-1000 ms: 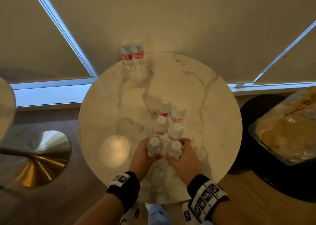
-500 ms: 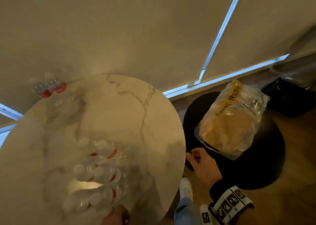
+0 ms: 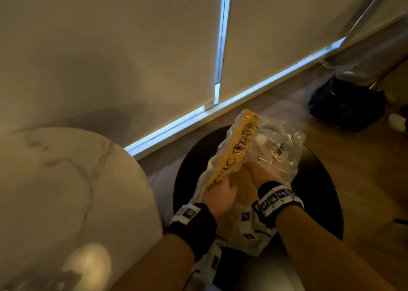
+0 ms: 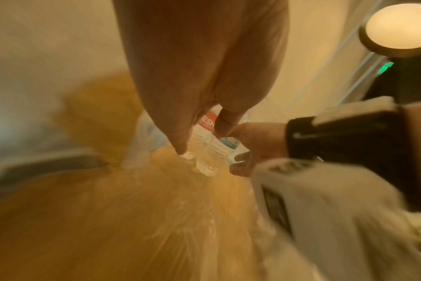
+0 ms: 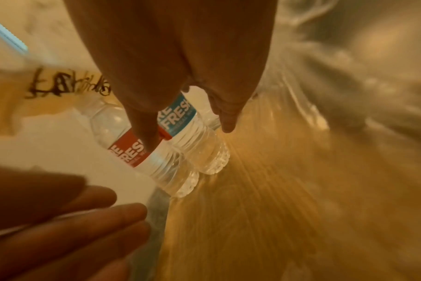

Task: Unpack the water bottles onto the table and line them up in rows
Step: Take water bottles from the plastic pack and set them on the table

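Two small clear water bottles lie side by side inside a clear plastic bag point(image 3: 276, 145) with a yellow scribbled strip point(image 3: 238, 149). One has a red label point(image 5: 132, 152), the other a blue label point(image 5: 195, 136). My right hand point(image 5: 187, 136) is deep in the bag, thumb and straight fingers on either side of the blue-labelled bottle. My left hand point(image 3: 220, 191) is at the bag's mouth, fingers straight and stretched toward the red-labelled bottle point(image 4: 204, 125). It holds nothing. The bottles standing on the table are out of view.
The bag lies on a round black stool point(image 3: 315, 180) to the right of the round marble table point(image 3: 66, 180). Wooden floor surrounds the stool, and a dark bag point(image 3: 346, 105) sits on it at the far right. Window blinds reach down behind.
Both hands let go of the bottles on the table and swung right to the bag on the stool. The view turned with them, so the table's rows left the frame.
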